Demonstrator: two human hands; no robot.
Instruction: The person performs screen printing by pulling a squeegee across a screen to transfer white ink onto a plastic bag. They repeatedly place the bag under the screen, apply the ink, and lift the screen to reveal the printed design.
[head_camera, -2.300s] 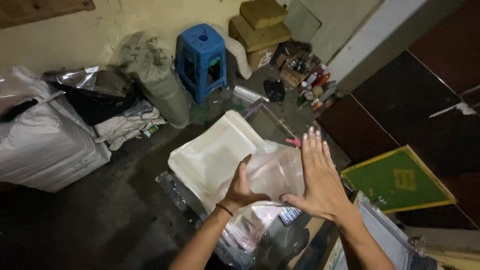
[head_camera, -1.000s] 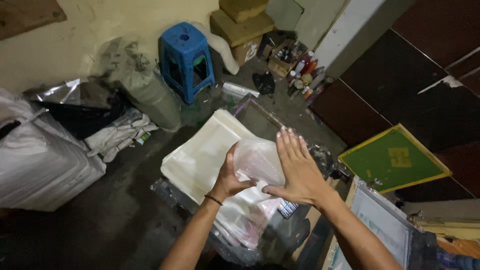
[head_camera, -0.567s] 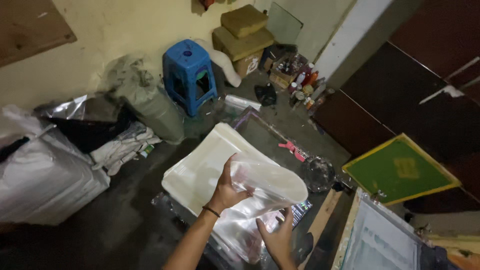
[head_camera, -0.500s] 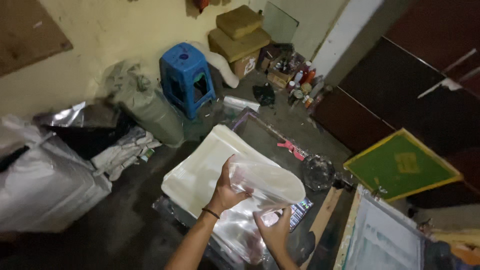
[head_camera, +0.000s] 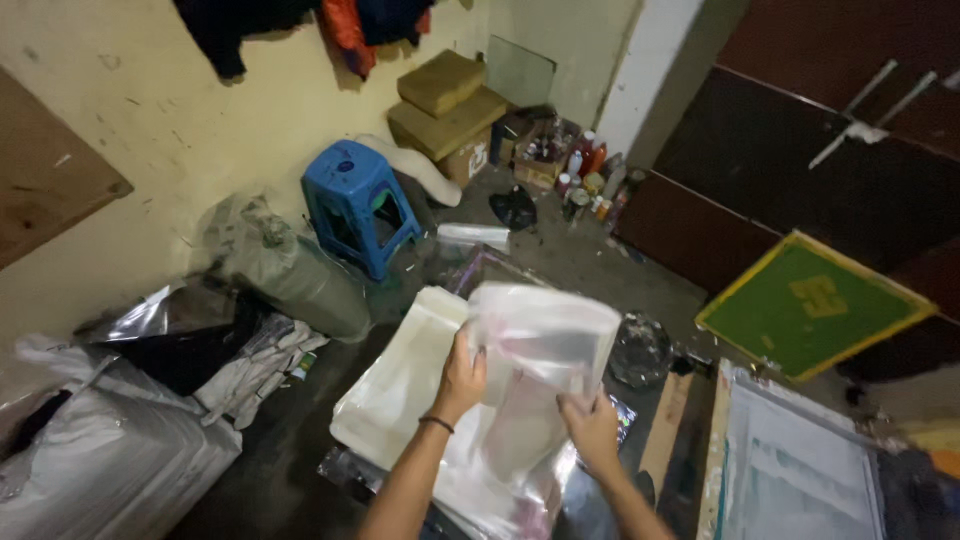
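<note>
Left hand: fingers closed on the left edge of the clear plastic bag, thumb on top, a dark band at the wrist. Keep this grip firm; it bears the bag's weight.

Right hand: closed in a pinch on the bag's lower right edge, just below the raised flap. Hold near the corner so the film stays taut between your two hands and does not fold on itself.

Clear plastic bag: held up in the air above the pile, tilted, upper part bowed toward you. Work with both edges level; slack film will cling.

Stack of plastic sheets: pale, lying flat directly under your hands, with more crumpled film at its near end.

Round dark lid or dish: just right of the bag, on the dark surface.

Green framed screen: well to the right, leaning by the dark panels.

Blue plastic stool: beyond the stack, by the wall.

Grey sacks: far left, on the floor.

Cardboard boxes: stacked in the far corner, small bottles beside them.
</note>
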